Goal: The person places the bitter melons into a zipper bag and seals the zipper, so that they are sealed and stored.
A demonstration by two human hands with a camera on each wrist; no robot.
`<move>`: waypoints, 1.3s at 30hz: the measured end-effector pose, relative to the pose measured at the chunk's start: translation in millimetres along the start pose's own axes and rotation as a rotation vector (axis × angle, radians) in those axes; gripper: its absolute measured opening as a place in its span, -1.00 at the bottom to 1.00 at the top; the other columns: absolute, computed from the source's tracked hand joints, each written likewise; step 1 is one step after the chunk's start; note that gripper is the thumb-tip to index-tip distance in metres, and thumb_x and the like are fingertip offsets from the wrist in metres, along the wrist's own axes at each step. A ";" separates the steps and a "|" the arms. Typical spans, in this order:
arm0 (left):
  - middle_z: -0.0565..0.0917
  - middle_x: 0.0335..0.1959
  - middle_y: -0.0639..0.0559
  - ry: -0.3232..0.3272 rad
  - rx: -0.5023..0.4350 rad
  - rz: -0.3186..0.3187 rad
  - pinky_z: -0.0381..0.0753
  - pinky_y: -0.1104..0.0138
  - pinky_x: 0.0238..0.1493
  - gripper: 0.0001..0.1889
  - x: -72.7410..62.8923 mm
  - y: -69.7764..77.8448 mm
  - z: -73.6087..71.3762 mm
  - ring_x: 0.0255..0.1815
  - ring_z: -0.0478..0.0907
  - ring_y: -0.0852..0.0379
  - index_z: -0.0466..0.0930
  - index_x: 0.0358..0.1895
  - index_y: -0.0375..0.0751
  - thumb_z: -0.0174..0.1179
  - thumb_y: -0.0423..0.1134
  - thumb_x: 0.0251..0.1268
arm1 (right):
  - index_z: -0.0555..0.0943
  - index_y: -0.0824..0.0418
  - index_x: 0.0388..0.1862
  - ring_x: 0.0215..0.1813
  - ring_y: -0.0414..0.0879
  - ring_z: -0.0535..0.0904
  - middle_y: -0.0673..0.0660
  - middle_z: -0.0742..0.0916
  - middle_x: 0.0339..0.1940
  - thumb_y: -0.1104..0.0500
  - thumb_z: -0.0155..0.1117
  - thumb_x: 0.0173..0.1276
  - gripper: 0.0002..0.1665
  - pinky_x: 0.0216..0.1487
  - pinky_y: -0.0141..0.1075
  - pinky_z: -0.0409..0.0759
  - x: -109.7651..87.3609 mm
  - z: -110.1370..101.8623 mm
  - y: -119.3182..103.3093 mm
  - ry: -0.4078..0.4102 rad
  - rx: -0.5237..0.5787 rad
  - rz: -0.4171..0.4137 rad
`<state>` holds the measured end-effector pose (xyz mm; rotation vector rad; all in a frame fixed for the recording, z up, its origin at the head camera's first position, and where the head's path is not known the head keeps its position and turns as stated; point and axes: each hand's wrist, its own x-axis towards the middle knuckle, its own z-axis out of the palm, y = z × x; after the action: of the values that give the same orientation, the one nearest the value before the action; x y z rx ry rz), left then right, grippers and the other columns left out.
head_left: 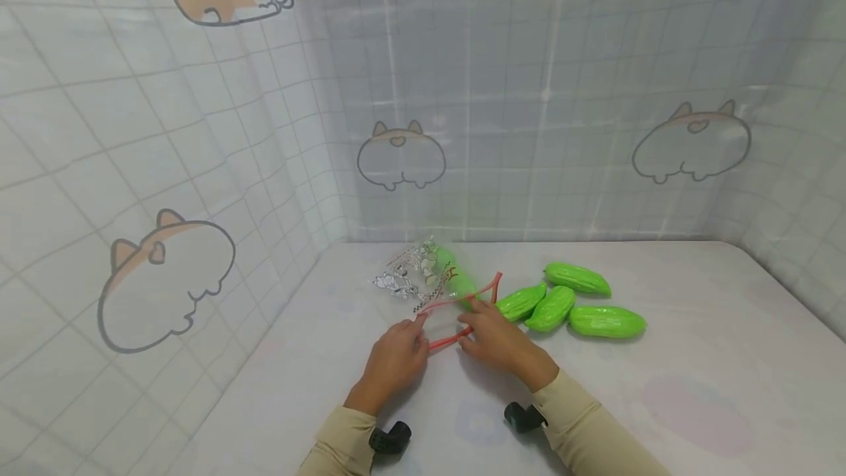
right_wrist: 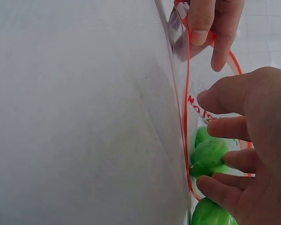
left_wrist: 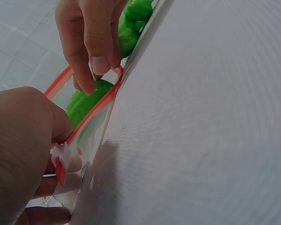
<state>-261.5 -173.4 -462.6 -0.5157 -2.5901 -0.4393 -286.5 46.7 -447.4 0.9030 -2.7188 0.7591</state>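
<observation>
A clear zip bag [head_left: 405, 276] with a red zip strip [head_left: 444, 341] and printed pictures lies on the table, its mouth spread apart toward me. Inside it is a bright green gourd-shaped piece [head_left: 456, 279]. My left hand [head_left: 396, 355] pinches the left end of the bag's mouth near the zip slider [left_wrist: 61, 171]. At the right side of the mouth, my right hand [head_left: 499, 336] has its fingers spread and loosely bent, with nothing gripped. In the right wrist view its fingertips are close to the green piece [right_wrist: 210, 157] in the bag; contact is unclear.
Several more ridged green gourds [head_left: 604, 322] lie in a group right of the bag, the closest beside my right hand. Behind the white table [head_left: 694, 373] hangs a gridded curtain [head_left: 509, 167] with cartoon dogs, which also runs along both sides.
</observation>
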 end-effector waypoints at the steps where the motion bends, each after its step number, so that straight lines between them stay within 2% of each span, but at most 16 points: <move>1: 0.60 -0.39 0.04 -0.001 0.000 0.000 0.54 0.22 -0.41 -0.59 0.1 0.1 -0.1 -0.45 0.45 0.15 0.64 0.18 -0.30 0.26 -0.29 0.26 | 0.68 0.32 0.07 0.45 0.33 0.30 0.41 0.42 0.44 0.13 0.36 0.34 -0.61 0.38 0.10 0.31 0.1 0.2 0.4 0.002 -0.001 -0.002; 7: 0.61 -0.38 0.02 -0.005 0.002 -0.002 0.57 0.20 -0.38 -0.60 -0.2 -0.2 -0.2 -0.43 0.47 0.14 0.64 0.16 -0.30 0.27 -0.29 0.26 | 0.66 0.33 0.13 0.48 0.24 0.29 0.41 0.36 0.48 0.11 0.35 0.35 -0.56 0.38 0.06 0.33 -2.6 -0.8 -1.6 -0.029 0.003 0.019; 10: 0.60 -0.38 0.03 -0.014 0.002 -0.009 0.57 0.21 -0.39 -0.60 -0.3 -0.5 -0.4 -0.43 0.46 0.14 0.64 0.17 -0.29 0.27 -0.29 0.26 | 0.66 0.36 0.13 0.40 0.22 0.40 0.41 0.41 0.44 0.14 0.34 0.36 -0.56 0.32 0.05 0.41 -5.7 -3.5 -3.8 -0.018 0.002 -0.001; 15: 0.58 -0.40 0.06 -0.019 0.003 -0.018 0.56 0.21 -0.38 -0.58 -0.6 -0.6 -1.4 -0.42 0.45 0.14 0.63 0.19 -0.29 0.28 -0.27 0.25 | 0.68 0.34 0.08 0.18 0.14 0.59 0.27 0.67 0.16 0.18 0.35 0.35 -0.63 0.18 0.02 0.54 -15.1 -12.6 -4.6 0.046 -0.032 -0.053; 18: 0.58 -0.39 0.08 -0.024 0.005 -0.032 0.57 0.20 -0.35 -0.56 -1.2 -0.2 -2.7 -0.40 0.45 0.14 0.63 0.20 -0.27 0.26 -0.26 0.25 | 0.70 0.26 0.06 0.09 0.04 0.64 0.13 0.74 0.01 0.17 0.35 0.36 -0.67 0.11 -0.03 0.59 -24.2 -19.8 -2.5 0.079 -0.027 -0.047; 21: 0.58 -0.39 0.08 -0.029 -0.002 -0.042 0.57 0.20 -0.35 -0.56 -1.4 0.0 -3.8 -0.41 0.44 0.15 0.62 0.21 -0.27 0.25 -0.25 0.26 | 0.72 0.22 0.03 0.00 -0.02 0.67 0.08 0.76 -0.06 0.18 0.36 0.35 -0.70 0.04 -0.05 0.62 -34.1 -27.0 2.2 0.116 -0.016 -0.047; 27: 0.61 -0.37 0.04 -0.017 -0.015 -0.031 0.59 0.18 -0.32 -0.57 -1.2 -0.8 -3.1 -0.39 0.47 0.14 0.63 0.19 -0.31 0.26 -0.27 0.24 | 0.74 0.18 0.01 -0.09 -0.14 0.67 0.03 0.77 -0.09 0.19 0.36 0.35 -0.73 -0.04 -0.10 0.63 -53.1 -41.7 15.7 0.158 -0.024 0.006; 31: 0.60 -0.35 0.07 -0.046 -0.020 -0.052 0.58 0.21 -0.31 -0.56 -2.0 -0.3 -2.5 -0.39 0.45 0.16 0.61 0.22 -0.27 0.24 -0.25 0.28 | 0.74 0.18 -0.01 -0.14 -0.19 0.65 0.02 0.77 -0.13 0.21 0.35 0.36 -0.76 -0.12 -0.14 0.64 -67.6 -55.0 26.0 0.181 0.015 0.039; 35: 0.57 -0.38 0.12 -0.072 -0.018 -0.073 0.55 0.25 -0.33 -0.55 -1.9 0.2 -1.8 -0.41 0.42 0.19 0.60 0.25 -0.24 0.24 -0.22 0.30 | 0.74 0.22 -0.04 -0.16 -0.18 0.65 0.02 0.77 -0.15 0.26 0.36 0.36 -0.78 -0.16 -0.16 0.65 -83.7 -70.3 39.1 0.230 0.042 0.057; 39: 0.57 -0.38 0.11 -0.071 -0.014 -0.069 0.56 0.25 -0.33 -0.55 -0.8 0.2 -1.7 -0.40 0.42 0.19 0.61 0.24 -0.25 0.25 -0.21 0.30 | 0.75 0.23 -0.05 -0.17 -0.14 0.68 0.05 0.78 -0.12 0.30 0.34 0.36 -0.80 -0.19 -0.19 0.66 -97.4 -82.9 53.4 0.283 0.051 0.116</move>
<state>-260.1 -174.0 -461.6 -0.4551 -2.6815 -0.4705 -240.1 176.0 -429.4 0.5979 -2.5278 0.9062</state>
